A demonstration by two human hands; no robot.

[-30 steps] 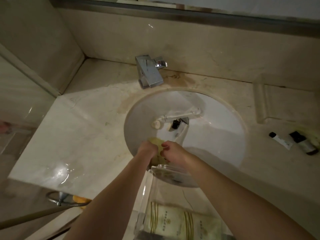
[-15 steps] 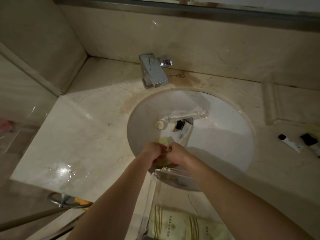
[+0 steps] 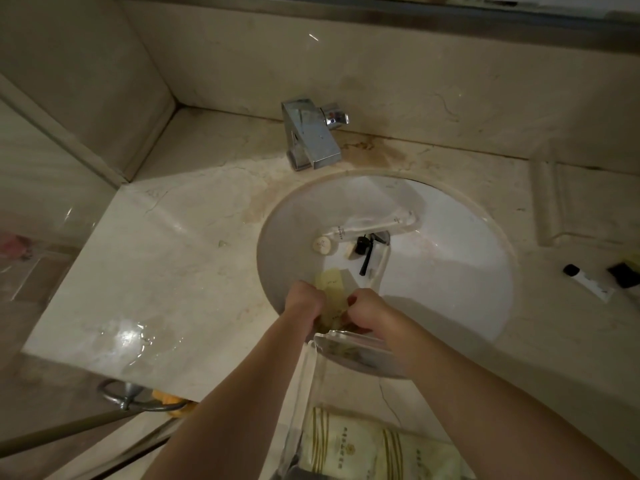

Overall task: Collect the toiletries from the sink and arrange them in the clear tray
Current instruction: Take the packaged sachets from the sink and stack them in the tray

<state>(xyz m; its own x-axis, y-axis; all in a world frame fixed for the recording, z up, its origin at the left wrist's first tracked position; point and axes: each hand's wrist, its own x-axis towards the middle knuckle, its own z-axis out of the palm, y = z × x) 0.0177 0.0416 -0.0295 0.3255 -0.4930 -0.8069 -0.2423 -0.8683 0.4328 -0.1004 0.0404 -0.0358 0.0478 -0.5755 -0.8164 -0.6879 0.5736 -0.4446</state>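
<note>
My left hand (image 3: 304, 301) and my right hand (image 3: 365, 311) are together at the near edge of the white sink (image 3: 450, 258), both closed on pale yellow sachets (image 3: 330, 285). Deeper in the basin lie a wrapped toothbrush (image 3: 374, 225), a round cream soap (image 3: 323, 244), a small black-capped item (image 3: 362, 245) and a black comb in a clear sleeve (image 3: 369, 259). The clear tray (image 3: 304, 382) stands on the counter just below my hands, with a cream striped packet (image 3: 363, 448) inside it.
A chrome faucet (image 3: 311, 138) stands behind the basin. On the counter to the right lie a white tube with a black cap (image 3: 588, 282) and a black-capped bottle (image 3: 623, 275). A wet patch (image 3: 131, 337) shines on the left counter. A metal towel ring (image 3: 131, 396) hangs below the counter edge.
My two hands have closed in on each other over the yellow sachets at the sink's near edge. The view has shifted slightly left and down.
</note>
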